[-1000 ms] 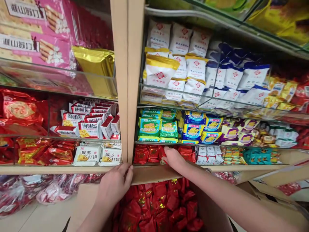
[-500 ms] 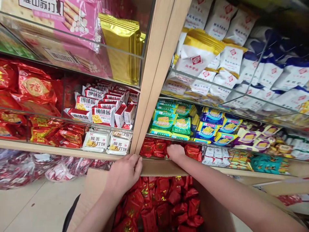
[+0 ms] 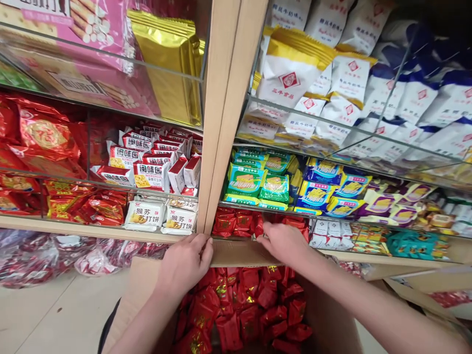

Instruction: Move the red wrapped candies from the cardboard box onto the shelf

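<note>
My left hand grips the top flap of a cardboard box at the shelf's front edge, fingers curled over it. The box is full of small red wrapped snacks. My right hand reaches into the lowest shelf compartment, fingers bent among the red packets stacked there; I cannot see whether it holds one.
Glass-fronted shelves hold many snack packs: white cracker packs, green packs, blue packs, white bags with yellow tops and a gold pack. A wooden upright divides the shelves. Bagged sweets lie below left.
My right hand has drawn back a little from deep in the red packets toward the shelf's front. The view shifted closer and tilted. My left hand stays on the box flap.
</note>
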Available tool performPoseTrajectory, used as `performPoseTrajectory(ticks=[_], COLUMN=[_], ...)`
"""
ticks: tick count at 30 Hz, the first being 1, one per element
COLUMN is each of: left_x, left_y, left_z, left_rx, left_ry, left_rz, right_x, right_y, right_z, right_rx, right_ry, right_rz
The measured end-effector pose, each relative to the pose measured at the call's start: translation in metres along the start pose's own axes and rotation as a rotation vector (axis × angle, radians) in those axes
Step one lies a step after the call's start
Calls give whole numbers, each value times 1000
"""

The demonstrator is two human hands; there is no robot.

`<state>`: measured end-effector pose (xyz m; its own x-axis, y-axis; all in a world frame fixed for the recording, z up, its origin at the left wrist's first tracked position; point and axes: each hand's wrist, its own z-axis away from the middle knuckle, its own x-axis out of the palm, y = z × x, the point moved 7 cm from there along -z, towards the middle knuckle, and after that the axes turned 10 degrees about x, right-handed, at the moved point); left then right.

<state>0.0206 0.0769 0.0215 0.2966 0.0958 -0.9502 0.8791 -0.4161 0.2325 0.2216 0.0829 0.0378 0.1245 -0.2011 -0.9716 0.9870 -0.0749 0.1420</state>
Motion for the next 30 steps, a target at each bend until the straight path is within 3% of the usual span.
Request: performPoseTrajectory(ticks=[2,5,9,12,16,21,30], left_x=[0,0,1,1,0,1,2], left_y=[0,-2,-1,-1,-1,-4,-3], left_z=[-1,-2,-1,-1,-2,-3,-4], left_rx=[3,-24,-59,-69,-76,-107,-117], left_ry=[6,11,-10,-39,-46,-74,-98], left_rz=[-9,-6,-4,-24,-55,-73,-47], right_x=[5,49,123,153,155,158,150], right_y=[-8,-25,-28,-27,-26,-16,-14], right_z=[41,82,67,41,25,10,0], right_rx=[-148,-360,-255,-114,-43,18,-142], right_ry=[-41,-203,-135,-13,89,84,112], right_rz=[-140,-314,-362,-295,-249,-220,-150])
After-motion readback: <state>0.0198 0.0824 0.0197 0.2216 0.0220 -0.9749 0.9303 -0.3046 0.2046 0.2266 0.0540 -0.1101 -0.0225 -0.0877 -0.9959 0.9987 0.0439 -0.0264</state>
